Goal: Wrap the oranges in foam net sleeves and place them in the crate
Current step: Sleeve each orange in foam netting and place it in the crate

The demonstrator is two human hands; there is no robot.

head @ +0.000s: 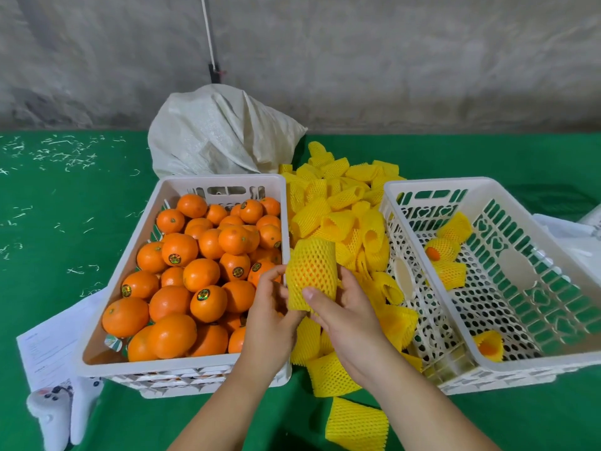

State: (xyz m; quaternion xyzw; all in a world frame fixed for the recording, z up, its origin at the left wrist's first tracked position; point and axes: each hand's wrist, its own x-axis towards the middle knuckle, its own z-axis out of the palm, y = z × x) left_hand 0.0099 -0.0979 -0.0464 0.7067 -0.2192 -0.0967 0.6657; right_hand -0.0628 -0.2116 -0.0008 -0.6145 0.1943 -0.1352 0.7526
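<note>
Early days here: only three or four wrapped oranges (439,249) sit in the right crate (533,349), while the left crate (169,364) is piled with bare ones. Between them, the left hand (270,317) and right hand (341,315) both have fingers curled round a sleeved orange (313,271) above the loose sleeves (338,203). Round stickers on the fruit, too small to read.
</note>
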